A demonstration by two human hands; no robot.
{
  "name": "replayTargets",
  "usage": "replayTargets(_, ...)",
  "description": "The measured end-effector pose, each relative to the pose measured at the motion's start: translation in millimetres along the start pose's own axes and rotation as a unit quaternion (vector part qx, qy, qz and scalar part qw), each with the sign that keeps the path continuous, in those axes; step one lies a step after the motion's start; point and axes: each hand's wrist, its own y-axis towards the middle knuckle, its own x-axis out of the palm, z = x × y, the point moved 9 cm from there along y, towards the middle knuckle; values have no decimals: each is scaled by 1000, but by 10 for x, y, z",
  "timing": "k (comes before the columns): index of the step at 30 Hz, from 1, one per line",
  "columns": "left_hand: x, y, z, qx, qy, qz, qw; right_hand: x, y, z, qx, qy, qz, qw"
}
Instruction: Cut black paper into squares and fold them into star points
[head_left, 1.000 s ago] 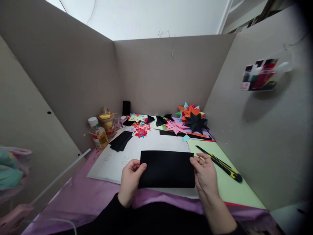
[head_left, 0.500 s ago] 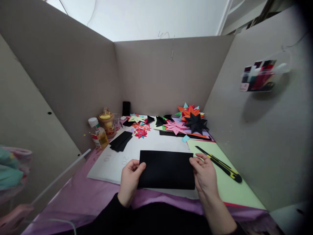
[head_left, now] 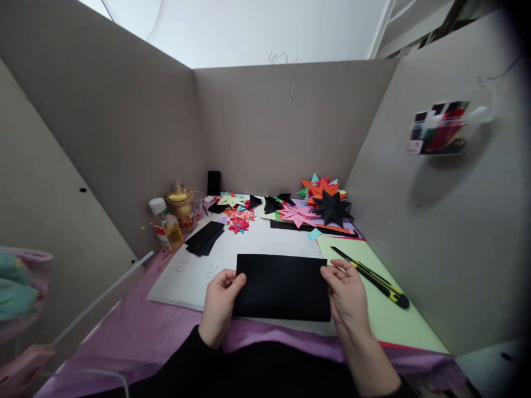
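Observation:
A black rectangular sheet of paper [head_left: 282, 288] is held up by its two short sides, above the near edge of a white board [head_left: 182, 284]. My left hand [head_left: 222, 298] pinches its left side, thumb on the front face. On the opposite side, my right hand [head_left: 347, 293] grips near the upper right corner between thumb and fingers. Just right of that hand, a black and yellow utility knife [head_left: 381, 283] lies with its blade out on light green paper [head_left: 381, 326]. Several black paper strips [head_left: 205, 237] lie overlapped on the board's left part.
Folded paper stars, among them a black one [head_left: 332, 209], a pink one [head_left: 297, 214] and small red ones [head_left: 238, 224], crowd the back. At the left stand a bottle of yellowish liquid [head_left: 169, 226] and a lidded cup [head_left: 181, 210]. Grey partitions [head_left: 290, 127] enclose the table.

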Motion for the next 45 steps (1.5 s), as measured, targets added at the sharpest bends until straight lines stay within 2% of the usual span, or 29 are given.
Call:
replayTargets(3,-33,106,36,-15,17,0,1000,111,55,-63,-23,-61,-52,997)
replayTargets(8,-91,546,142,-54,66,-39,996,553,321,-85,-48,-195,-198,959)
replayTargets(11,-64,806,167,-90,97,-93,987,733,583,-8,-51,-216,-225,949)
replayTargets(15,-6,1015,131,-119,137,-146,973,864,863,158,-56,-210,-245,945)
replayTargets(21,49,1221,63,-75,162,-143,974,843,993,220,-113,-211,-217,946)
replayTargets(24,30,1273,-11,-76,174,-139,972,827,1007,267,-127,-220,-211,944)
replayTargets(31,-60,1379,-227,-127,247,-113,954,848,1229,821,-73,-280,-237,927)
replayTargets(34,-68,1428,-262,-143,283,-102,943,832,1308,974,-64,-303,-236,921)
replayTargets(45,-74,1441,-246,-180,339,-94,919,818,1322,1025,-67,-345,-233,907)
